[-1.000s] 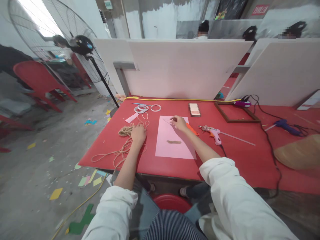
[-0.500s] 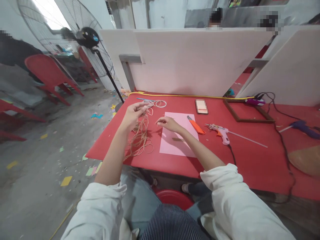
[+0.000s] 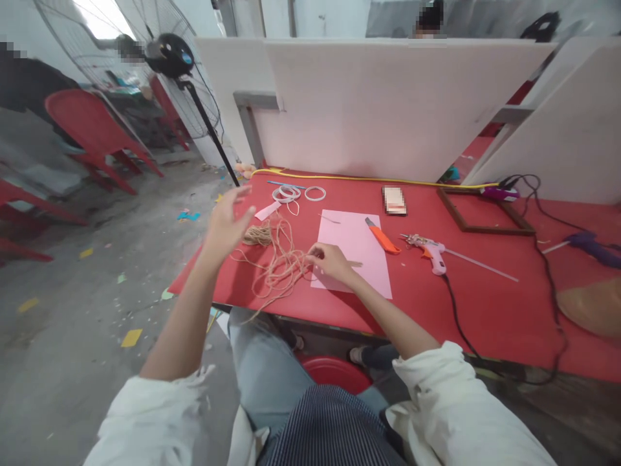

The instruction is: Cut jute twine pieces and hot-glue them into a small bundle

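Red table (image 3: 485,304) bearing a pink paper sheet (image 3: 359,259); jute twine (image 3: 279,265) heaped just left of it, sprawling near-to-far. Right hand (image 3: 332,261) nearer, pinching its right edge; left hand (image 3: 226,223) hovering left, fingers spread, empty.

A red table (image 3: 485,310) stands against white partition boards (image 3: 388,110); to the left, a standing fan (image 3: 169,55) and red chairs (image 3: 92,123) sit on a grey concrete floor (image 3: 63,278) strewn with coloured paper scraps; daylight glares through a window (image 3: 104,13) behind the fan.
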`<action>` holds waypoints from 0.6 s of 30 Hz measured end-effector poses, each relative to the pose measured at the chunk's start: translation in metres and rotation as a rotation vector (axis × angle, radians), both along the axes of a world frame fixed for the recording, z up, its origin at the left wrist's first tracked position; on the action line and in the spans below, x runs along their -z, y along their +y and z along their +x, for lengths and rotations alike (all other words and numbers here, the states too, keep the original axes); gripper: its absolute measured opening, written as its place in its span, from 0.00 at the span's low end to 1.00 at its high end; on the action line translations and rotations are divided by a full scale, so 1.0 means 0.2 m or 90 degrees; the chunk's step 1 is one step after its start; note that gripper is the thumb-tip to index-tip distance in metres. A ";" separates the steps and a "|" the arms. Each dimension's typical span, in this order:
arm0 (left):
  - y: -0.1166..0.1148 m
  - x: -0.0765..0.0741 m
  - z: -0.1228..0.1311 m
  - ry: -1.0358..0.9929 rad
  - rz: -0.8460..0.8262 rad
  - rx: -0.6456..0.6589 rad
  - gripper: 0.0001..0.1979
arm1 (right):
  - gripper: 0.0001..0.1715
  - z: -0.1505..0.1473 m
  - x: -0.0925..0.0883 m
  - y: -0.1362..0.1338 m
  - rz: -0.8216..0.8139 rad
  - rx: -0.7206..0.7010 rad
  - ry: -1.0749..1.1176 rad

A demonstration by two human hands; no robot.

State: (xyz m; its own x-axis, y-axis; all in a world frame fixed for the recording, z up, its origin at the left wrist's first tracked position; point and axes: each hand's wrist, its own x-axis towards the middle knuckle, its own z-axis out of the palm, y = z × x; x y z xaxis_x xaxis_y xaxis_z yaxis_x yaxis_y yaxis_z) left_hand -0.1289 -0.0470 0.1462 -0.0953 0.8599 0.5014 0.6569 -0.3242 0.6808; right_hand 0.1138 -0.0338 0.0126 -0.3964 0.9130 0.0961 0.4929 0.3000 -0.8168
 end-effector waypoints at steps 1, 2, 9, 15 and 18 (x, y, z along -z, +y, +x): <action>-0.08 0.05 -0.03 0.047 -0.005 -0.052 0.15 | 0.06 0.02 0.01 0.01 -0.017 0.018 0.031; -0.17 0.10 -0.06 0.090 -0.037 -0.081 0.16 | 0.06 0.04 0.02 0.02 -0.032 0.032 0.056; -0.82 0.59 -0.15 0.234 -0.585 0.042 0.18 | 0.16 0.09 0.07 -0.07 -0.064 0.078 0.186; -0.92 0.88 -0.01 0.087 -0.455 -0.019 0.24 | 0.14 0.15 0.00 -0.26 -0.103 0.030 0.247; -0.87 0.87 0.04 -0.038 -0.420 0.027 0.23 | 0.13 0.17 -0.04 -0.37 -0.140 0.006 0.251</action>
State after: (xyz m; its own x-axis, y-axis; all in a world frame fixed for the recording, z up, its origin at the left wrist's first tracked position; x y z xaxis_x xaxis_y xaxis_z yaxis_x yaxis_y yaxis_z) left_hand -0.1215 -0.2201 -0.0278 -0.0654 0.9885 -0.1361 0.6081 0.1476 0.7800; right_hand 0.1469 -0.1075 0.0199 -0.3600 0.9320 0.0417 0.1331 0.0956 -0.9865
